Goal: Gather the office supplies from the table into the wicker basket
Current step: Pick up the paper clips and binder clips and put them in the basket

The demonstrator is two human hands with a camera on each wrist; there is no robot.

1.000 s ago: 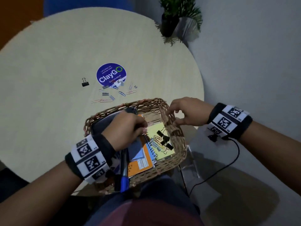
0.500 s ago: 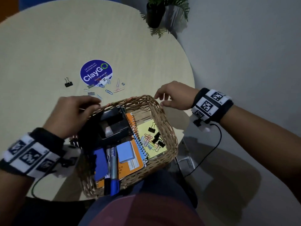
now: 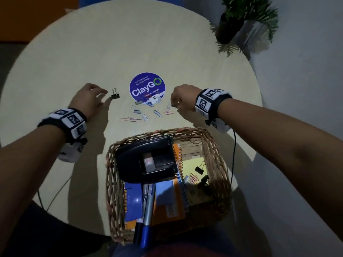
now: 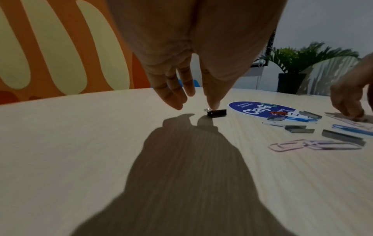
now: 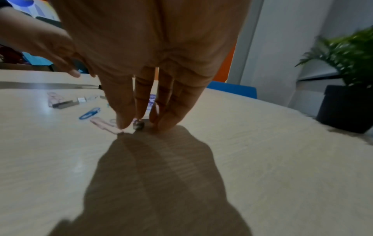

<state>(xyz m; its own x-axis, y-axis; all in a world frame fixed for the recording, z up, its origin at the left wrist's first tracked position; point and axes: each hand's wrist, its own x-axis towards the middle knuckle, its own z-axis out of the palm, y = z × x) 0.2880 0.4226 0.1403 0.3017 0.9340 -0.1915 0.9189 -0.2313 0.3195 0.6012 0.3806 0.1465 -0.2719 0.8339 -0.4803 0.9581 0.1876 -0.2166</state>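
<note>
The wicker basket [image 3: 215, 151] stands at the table's near edge, holding a black hole punch [image 3: 146, 158], notebooks, a blue marker [image 3: 148, 206], sticky notes and binder clips. A lone black binder clip [image 3: 115, 95] [image 4: 217, 113] lies on the table. My left hand [image 3: 104, 98] [image 4: 193, 103] hovers just left of it, fingers straight, thumb tip right at the clip. Paper clips and staple strips [image 3: 139, 115] lie scattered below the ClayGo sticker [image 3: 147, 87]. My right hand [image 3: 174, 105] [image 5: 139, 126] points down at their right end, fingertips on the table around a small grey staple piece [image 5: 139, 125].
A potted plant [image 3: 230, 28] stands at the table's far right edge. Cables run from both wrists across the table. A blue paper clip [image 5: 89, 113] and pink clips [image 4: 315, 144] lie between the hands. A blue chair back shows beyond the table.
Both hands have left the basket and moved out over the table, the left to the lone binder clip, the right to the scattered clips. The hole punch now lies in the basket.
</note>
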